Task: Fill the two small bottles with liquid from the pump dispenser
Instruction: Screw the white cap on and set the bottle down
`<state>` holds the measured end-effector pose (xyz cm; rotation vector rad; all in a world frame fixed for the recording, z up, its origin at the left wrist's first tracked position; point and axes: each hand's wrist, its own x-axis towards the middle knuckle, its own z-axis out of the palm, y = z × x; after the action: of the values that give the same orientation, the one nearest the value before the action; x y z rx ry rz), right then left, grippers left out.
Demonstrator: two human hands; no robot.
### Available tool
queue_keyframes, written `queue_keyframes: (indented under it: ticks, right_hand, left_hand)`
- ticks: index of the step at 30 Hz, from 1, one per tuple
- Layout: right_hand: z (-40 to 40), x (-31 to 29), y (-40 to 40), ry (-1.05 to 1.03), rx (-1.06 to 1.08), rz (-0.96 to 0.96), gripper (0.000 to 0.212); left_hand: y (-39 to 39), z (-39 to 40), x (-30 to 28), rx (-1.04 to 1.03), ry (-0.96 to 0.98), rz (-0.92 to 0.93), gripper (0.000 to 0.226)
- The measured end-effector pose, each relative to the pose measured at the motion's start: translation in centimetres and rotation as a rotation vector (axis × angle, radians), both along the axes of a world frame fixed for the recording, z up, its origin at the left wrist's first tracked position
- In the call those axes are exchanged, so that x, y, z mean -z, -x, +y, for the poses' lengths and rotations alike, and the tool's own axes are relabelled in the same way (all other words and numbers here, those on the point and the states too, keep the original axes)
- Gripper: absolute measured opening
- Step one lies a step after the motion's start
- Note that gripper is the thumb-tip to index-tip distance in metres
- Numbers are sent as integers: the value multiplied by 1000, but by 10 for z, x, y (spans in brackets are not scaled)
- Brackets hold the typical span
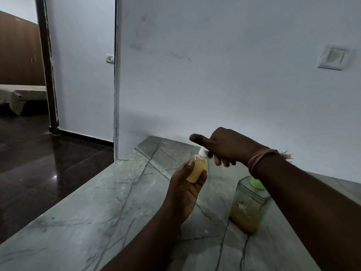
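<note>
Amber liquid nearly fills the small bottle [197, 169], held upright above the bench [109, 194] in the left hand [185, 189]. The right hand [224, 146] pinches its white cap [202, 152], likely closing it. The dispenser [249, 205] stands rightmost; no second bottle shows.

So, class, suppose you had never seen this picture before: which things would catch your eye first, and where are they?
First, the small bottle of yellow liquid, held up mid-frame in the left hand. The right hand is at its white cap. Lower right, the big green-topped dispenser stands on the grey marble counter.
</note>
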<state>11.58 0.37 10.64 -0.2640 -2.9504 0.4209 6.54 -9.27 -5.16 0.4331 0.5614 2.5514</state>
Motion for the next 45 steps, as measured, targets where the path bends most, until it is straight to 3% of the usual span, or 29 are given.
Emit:
queue_keyframes:
  ticks: [3, 5, 6, 9, 10, 13, 15, 19, 25, 28, 32, 35, 40, 45]
  right_hand:
    - [6, -7, -1, 68, -138, -35, 30]
    - [7, -5, -1, 96, -190, -51, 21]
    - [6, -3, -1, 61, -164, -47, 25]
    - [4, 3, 1, -93, 20, 37, 67]
    - [5, 2, 0, -67, 32, 35, 68]
    - [9, -5, -4, 98, -137, -56, 31]
    - [9, -6, -6, 76, -181, -73, 22]
    - [2, 4, -7, -244, 27, 17, 62]
    - [7, 4, -10, -10, -142, -23, 22]
    - [11, 4, -12, -121, -120, 40, 13]
    - [14, 13, -9, -250, -2, 35, 21]
    - [13, 19, -8, -173, 123, 55, 28]
    - [-1, 41, -7, 75, 235, 228, 17]
    - [-15, 91, 7, 479, 317, 324, 44]
  left_hand:
    - [1, 1, 1, 10, 3, -2, 29]
    - [1, 2, 1, 10, 4, 13, 31]
    - [1, 2, 1, 10, 0, 22, 30]
    - [-1, 2, 1, 13, -4, 43, 27]
    - [-1, 2, 1, 19, -3, 39, 26]
    - [0, 3, 1, 31, -12, 25, 28]
    - [1, 6, 2, 43, -15, 31, 30]
    - [1, 7, 3, 70, -29, 31, 34]
    - [0, 4, 2, 99, 8, 41, 41]
    - [-1, 6, 2, 117, 42, 32, 45]
    - [-1, 8, 4, 81, 107, 78, 52]
    - [0, 10, 5, 26, 176, 146, 44]
    - [0, 11, 7, -31, 173, 185, 43]
    - [1, 11, 9, -14, 161, 126, 32]
